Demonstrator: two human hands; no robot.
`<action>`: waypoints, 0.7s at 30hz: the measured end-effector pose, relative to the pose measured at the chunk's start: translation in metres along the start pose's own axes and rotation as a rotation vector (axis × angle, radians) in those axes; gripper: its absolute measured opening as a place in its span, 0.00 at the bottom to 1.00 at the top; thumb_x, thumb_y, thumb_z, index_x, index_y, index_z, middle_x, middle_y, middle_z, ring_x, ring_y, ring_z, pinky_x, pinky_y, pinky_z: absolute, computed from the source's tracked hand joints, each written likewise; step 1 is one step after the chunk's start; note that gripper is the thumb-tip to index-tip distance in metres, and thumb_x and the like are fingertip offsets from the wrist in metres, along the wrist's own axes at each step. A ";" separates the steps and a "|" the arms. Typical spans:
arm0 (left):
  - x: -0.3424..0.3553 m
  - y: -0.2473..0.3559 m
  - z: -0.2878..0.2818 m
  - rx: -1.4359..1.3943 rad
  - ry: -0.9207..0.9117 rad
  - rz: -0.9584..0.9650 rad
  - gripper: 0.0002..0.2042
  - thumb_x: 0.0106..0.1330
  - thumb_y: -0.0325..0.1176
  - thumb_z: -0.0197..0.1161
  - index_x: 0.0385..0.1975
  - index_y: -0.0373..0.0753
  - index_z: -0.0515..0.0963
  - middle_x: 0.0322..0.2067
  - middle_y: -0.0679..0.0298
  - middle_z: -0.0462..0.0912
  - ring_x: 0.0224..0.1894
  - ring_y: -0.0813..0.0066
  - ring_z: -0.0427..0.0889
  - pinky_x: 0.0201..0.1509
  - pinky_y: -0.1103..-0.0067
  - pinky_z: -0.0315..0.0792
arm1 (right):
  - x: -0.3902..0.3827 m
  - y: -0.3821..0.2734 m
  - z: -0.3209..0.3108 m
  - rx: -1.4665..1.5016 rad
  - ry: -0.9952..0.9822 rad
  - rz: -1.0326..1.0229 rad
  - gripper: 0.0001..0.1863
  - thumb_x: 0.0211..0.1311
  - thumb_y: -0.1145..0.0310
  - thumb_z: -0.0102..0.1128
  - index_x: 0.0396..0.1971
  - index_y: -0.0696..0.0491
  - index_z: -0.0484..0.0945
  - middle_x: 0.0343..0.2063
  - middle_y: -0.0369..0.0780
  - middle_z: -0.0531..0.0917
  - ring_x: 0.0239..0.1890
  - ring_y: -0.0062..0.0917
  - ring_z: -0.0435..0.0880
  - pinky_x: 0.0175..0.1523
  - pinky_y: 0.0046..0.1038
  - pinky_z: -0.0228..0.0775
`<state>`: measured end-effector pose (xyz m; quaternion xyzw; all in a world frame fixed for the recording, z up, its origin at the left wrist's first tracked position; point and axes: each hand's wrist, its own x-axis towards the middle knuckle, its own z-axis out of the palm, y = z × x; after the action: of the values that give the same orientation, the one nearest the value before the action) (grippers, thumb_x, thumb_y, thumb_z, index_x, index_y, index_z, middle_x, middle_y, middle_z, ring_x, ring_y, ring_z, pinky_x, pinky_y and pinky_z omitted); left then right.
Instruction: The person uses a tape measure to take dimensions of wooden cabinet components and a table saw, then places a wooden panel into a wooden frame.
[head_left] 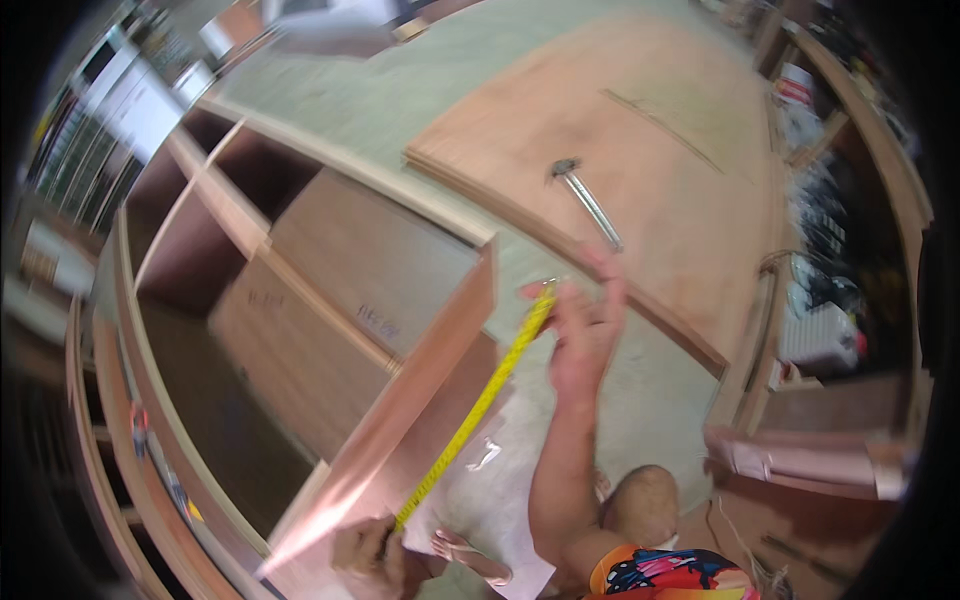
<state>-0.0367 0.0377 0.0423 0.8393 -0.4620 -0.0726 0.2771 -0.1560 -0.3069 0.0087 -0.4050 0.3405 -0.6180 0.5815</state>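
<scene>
A yellow tape measure blade (pixel 470 414) stretches diagonally between my hands, beside a wooden cabinet carcass (pixel 440 350) with several compartments. My left hand (pixel 372 555) is closed on its lower end at the bottom of the view; the case is hidden or blurred. My right hand (pixel 585 330), blurred, pinches the blade's hooked end near the cabinet's outer corner, with other fingers raised. Just beyond it, a claw hammer (pixel 590 205) with a metal handle lies on a stack of plywood sheets (pixel 680 150).
Wooden shelving (pixel 885 150) holding assorted items runs along the right. More wooden frames (pixel 90 440) and some tools line the left edge. A pale floor (pixel 470 80) shows behind. My sandaled foot (pixel 470 555) and knee (pixel 645 495) are below.
</scene>
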 end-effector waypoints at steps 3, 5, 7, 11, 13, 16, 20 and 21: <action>-0.028 0.019 -0.019 -0.230 -0.182 -0.086 0.13 0.71 0.38 0.71 0.44 0.33 0.87 0.41 0.49 0.88 0.36 0.56 0.88 0.43 0.64 0.81 | -0.005 -0.065 0.002 -0.380 -0.034 0.104 0.18 0.77 0.71 0.59 0.62 0.57 0.77 0.31 0.43 0.91 0.25 0.17 0.84 0.29 0.20 0.75; -0.043 0.032 -0.045 -0.400 -0.289 -0.056 0.13 0.72 0.36 0.69 0.45 0.32 0.86 0.39 0.52 0.87 0.34 0.62 0.87 0.39 0.67 0.81 | -0.019 -0.144 0.007 -0.581 0.087 0.035 0.13 0.77 0.71 0.59 0.54 0.59 0.84 0.31 0.42 0.92 0.25 0.16 0.84 0.30 0.22 0.75; -0.040 0.080 -0.096 -0.577 -0.363 -0.048 0.12 0.71 0.33 0.70 0.46 0.31 0.86 0.41 0.54 0.88 0.36 0.64 0.87 0.40 0.69 0.82 | -0.044 -0.234 0.019 -0.592 0.211 -0.066 0.12 0.77 0.71 0.58 0.50 0.60 0.86 0.31 0.42 0.92 0.26 0.16 0.84 0.31 0.23 0.76; -0.073 0.099 -0.171 -0.984 -0.731 -0.384 0.12 0.69 0.23 0.72 0.51 0.30 0.86 0.44 0.56 0.89 0.42 0.69 0.88 0.43 0.74 0.83 | -0.120 -0.406 0.036 -0.726 0.330 -0.224 0.11 0.74 0.71 0.64 0.49 0.59 0.86 0.31 0.45 0.91 0.29 0.20 0.88 0.36 0.28 0.81; -0.079 0.073 -0.184 -0.680 -0.782 0.080 0.14 0.69 0.24 0.73 0.53 0.32 0.86 0.44 0.56 0.90 0.43 0.69 0.89 0.46 0.73 0.84 | -0.182 -0.480 0.032 -0.802 0.467 -0.298 0.12 0.72 0.71 0.67 0.50 0.58 0.85 0.32 0.46 0.91 0.30 0.23 0.90 0.38 0.30 0.82; -0.069 0.044 -0.196 -0.616 -1.273 -0.203 0.22 0.72 0.33 0.74 0.63 0.34 0.81 0.53 0.56 0.88 0.53 0.67 0.85 0.57 0.74 0.80 | -0.278 -0.574 0.032 -0.826 0.480 -0.326 0.14 0.69 0.70 0.70 0.51 0.56 0.81 0.31 0.48 0.89 0.30 0.37 0.91 0.37 0.36 0.83; -0.138 0.163 -0.308 -0.375 -1.531 0.196 0.20 0.75 0.38 0.70 0.61 0.33 0.83 0.51 0.59 0.88 0.49 0.70 0.84 0.54 0.75 0.79 | -0.436 -0.654 -0.013 -0.802 0.700 -0.208 0.12 0.70 0.71 0.67 0.50 0.56 0.79 0.29 0.49 0.88 0.29 0.41 0.89 0.36 0.38 0.82; -0.159 0.166 -0.300 -0.329 -1.589 0.240 0.20 0.74 0.38 0.71 0.61 0.33 0.83 0.50 0.59 0.88 0.49 0.70 0.85 0.54 0.74 0.79 | -0.477 -0.671 -0.022 -0.808 0.746 -0.202 0.12 0.70 0.72 0.67 0.49 0.56 0.79 0.29 0.48 0.88 0.29 0.39 0.90 0.36 0.38 0.82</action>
<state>-0.1348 0.2167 0.3603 0.4309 -0.5907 -0.6822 -0.0074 -0.4751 0.2278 0.5477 -0.3802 0.6925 -0.5923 0.1582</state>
